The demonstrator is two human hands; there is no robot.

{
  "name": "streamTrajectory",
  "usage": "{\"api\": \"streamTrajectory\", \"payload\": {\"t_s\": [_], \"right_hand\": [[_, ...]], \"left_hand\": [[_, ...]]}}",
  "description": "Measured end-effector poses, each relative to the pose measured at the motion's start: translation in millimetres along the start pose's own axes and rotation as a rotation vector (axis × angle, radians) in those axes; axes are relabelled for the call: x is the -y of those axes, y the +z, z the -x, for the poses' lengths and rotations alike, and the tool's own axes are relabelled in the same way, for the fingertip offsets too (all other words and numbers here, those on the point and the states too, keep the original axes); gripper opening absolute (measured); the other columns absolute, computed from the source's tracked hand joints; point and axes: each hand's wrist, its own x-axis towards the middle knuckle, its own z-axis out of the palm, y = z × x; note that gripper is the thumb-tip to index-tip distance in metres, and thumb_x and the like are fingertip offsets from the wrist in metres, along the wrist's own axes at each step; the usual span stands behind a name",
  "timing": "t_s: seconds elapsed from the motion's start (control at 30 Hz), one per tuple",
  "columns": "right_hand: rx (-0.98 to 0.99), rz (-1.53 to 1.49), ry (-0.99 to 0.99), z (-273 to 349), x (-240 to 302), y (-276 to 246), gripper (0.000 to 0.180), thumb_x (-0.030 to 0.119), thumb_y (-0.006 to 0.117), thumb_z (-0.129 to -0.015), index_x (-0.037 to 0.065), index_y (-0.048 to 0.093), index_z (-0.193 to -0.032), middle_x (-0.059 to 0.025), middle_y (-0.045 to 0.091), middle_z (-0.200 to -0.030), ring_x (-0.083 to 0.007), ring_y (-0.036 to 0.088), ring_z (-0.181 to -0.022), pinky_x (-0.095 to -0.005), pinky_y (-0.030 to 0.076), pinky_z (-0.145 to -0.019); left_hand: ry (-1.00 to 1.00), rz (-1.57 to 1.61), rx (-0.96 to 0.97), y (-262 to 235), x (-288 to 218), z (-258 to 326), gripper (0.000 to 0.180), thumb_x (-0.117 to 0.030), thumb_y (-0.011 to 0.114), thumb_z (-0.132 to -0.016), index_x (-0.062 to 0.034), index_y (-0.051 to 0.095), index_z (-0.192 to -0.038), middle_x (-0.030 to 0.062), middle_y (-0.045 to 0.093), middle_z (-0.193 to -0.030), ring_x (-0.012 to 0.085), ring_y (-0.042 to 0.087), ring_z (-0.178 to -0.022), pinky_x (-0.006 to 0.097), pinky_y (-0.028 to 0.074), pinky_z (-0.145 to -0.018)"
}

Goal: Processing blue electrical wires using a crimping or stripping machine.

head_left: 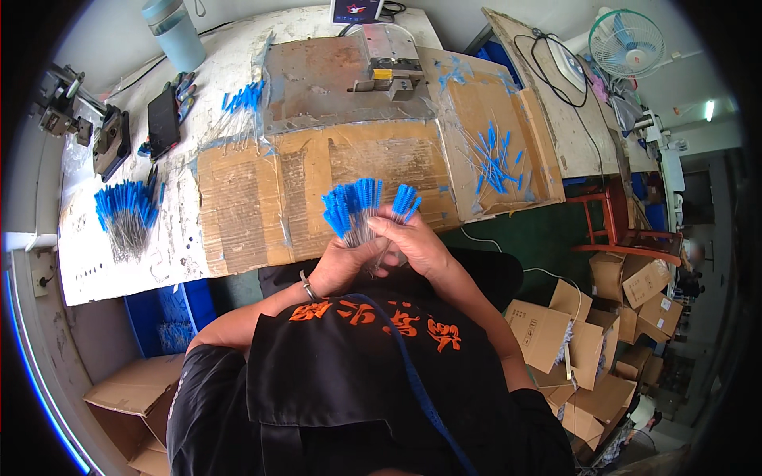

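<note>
In front of my chest, at the table's near edge, my left hand (340, 265) is closed round the wire stems of a thick bunch of blue-bristled wire brushes (352, 206). My right hand (416, 243) is closed too, pinching a smaller bunch of the same brushes (406, 203), its thumb against the stems of the larger one. Both bunches stand bristles up, with a gap between their heads. The lower stem ends are partly hidden by my fingers.
A dense pile of brushes (127, 214) lies at the table's left; looser ones (243, 101) lie farther back, others (498, 163) on cardboard at right. A metal fixture (390, 67) stands on the steel plate (313, 83). Cardboard boxes (540, 333) crowd the floor at right.
</note>
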Motion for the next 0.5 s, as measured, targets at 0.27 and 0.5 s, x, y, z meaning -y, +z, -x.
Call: {"api": "streamTrajectory", "payload": {"t_s": [0.27,0.5], "right_hand": [[-0.215,-0.074,-0.172,-6.1,-14.2,3.7,0.013,0.012,0.059,-0.090,-0.001,0.058,-0.091,-0.0061,0.062,-0.082,-0.0105,0.060,-0.069,-0.0257,0.051,-0.060],[-0.314,-0.014,-0.261,-9.1,-25.4,5.4,0.009,0.010,0.060,-0.088,0.001,0.059,-0.087,-0.0008,0.058,-0.072,-0.0050,0.056,-0.066,-0.0200,0.047,-0.051]], "left_hand": [[-0.083,0.096,0.135,-0.9,-10.3,0.0,0.040,-0.027,0.050,-0.096,-0.0058,0.045,-0.129,0.0098,0.063,-0.106,0.0212,0.065,-0.090,0.030,0.055,-0.066],[0.038,0.058,-0.019,4.3,-4.4,0.6,0.035,-0.024,0.048,-0.097,-0.0045,0.050,-0.125,0.0110,0.064,-0.104,0.0203,0.065,-0.087,0.030,0.055,-0.064]]}}
